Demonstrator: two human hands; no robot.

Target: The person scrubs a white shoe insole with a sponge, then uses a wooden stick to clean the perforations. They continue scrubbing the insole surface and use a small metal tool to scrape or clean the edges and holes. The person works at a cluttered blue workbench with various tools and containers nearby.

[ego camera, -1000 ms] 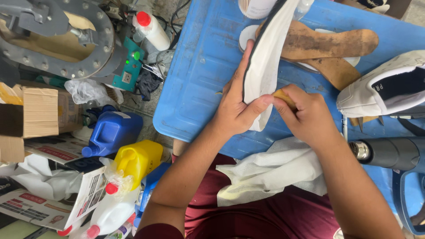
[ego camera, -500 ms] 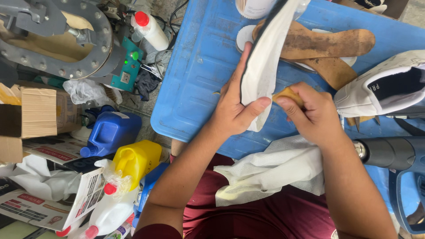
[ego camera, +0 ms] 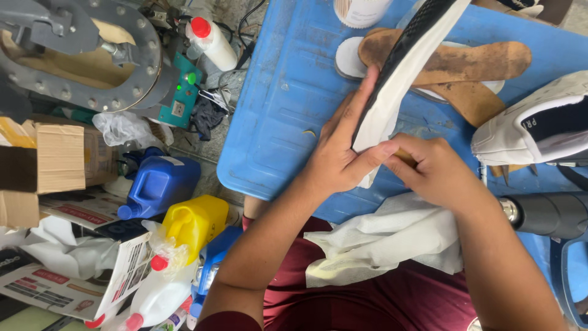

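Gripping: left hand (ego camera: 340,156) clasps long white shoe sole with black ribbed tread (ego camera: 401,67), thumb across lower end; sole slants toward 1 o'clock over blue plastic table (ego camera: 275,116). Right hand (ego camera: 438,171) closed on small tan object (ego camera: 405,157), mostly hidden, pressed against sole's lower end. Brown cardboard box (ego camera: 58,159) at 9 o'clock. Yellow plastic jug (ego camera: 196,224) at 7 o'clock, blue jug (ego camera: 156,184) beside. White red-capped bottle (ego camera: 211,40) at 11 o'clock. Brown worn insoles (ego camera: 471,61) at 1 o'clock.
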